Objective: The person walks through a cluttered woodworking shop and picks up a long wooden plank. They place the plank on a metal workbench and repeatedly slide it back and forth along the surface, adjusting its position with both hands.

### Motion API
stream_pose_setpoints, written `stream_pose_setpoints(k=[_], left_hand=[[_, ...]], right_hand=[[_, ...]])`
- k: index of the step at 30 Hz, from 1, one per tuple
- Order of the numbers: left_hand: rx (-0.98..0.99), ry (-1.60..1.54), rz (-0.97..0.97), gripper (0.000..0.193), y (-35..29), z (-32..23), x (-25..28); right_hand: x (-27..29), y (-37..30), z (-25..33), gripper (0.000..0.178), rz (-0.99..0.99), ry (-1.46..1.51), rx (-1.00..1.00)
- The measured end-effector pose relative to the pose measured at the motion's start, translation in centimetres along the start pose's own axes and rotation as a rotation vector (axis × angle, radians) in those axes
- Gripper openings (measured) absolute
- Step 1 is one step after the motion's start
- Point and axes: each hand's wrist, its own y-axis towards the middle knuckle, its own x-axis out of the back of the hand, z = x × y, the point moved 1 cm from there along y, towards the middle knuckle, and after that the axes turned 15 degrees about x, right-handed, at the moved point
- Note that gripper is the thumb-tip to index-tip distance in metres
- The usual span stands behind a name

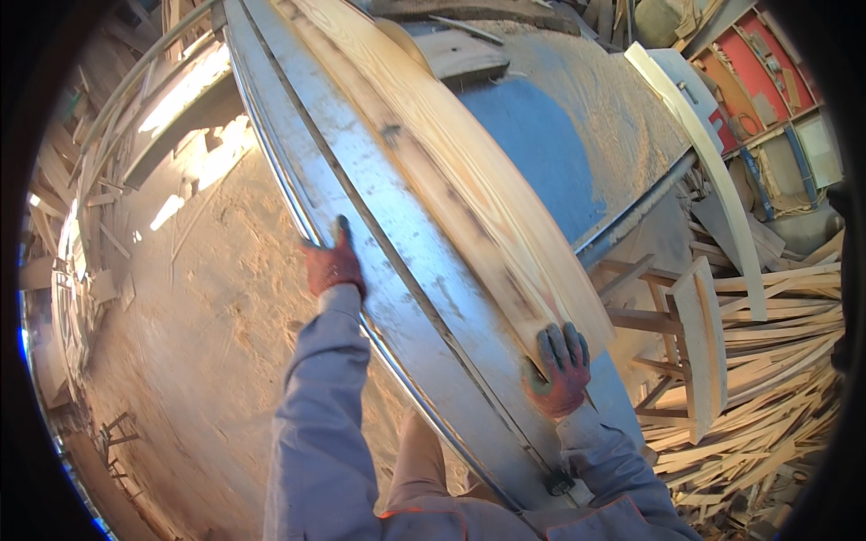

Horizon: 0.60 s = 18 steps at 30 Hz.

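Note:
A long pale wooden board (pixel 469 198), with visible grain and a darker bark-like strip along its left side, lies on a blue-grey metal machine table. My right hand (pixel 559 371), in a red and dark glove, rests on the board's near end with its fingers stretched forward. On the left edge of the long metal table section (pixel 397 203) lies my left hand (pixel 334 266), also gloved, thumb and forefinger spread apart. It holds nothing. A narrow slot (pixel 356 194) runs the length of that metal section, between my two hands.
A blue table surface (pixel 532 144) scattered with sawdust extends right of the board. Wood strips (pixel 776 379) pile up at the right, near a wooden trestle (pixel 672 334). A long pale strip (pixel 713 153) leans beyond. Sawdust covers the floor (pixel 198 334) at left, with scrap wood along the wall.

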Motion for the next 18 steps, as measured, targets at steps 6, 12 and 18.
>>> stream_pose_setpoints(k=[6, 12, 18], left_hand=[[0.034, -0.043, 0.057, 0.111, -1.1, -0.4, 1.3], [0.053, -0.041, 0.057, 0.108, -1.3, -0.9, 1.9], [0.092, -0.001, 0.114, 0.107, -1.1, -0.8, 1.9]], right_hand=[[1.4, 0.8, 0.7, 0.061, 0.066, 0.051, -0.035], [1.2, 1.3, 1.1, 0.062, 0.034, 0.054, -0.040], [0.3, 0.5, 0.8, 0.051, -0.027, -0.004, -0.037]])
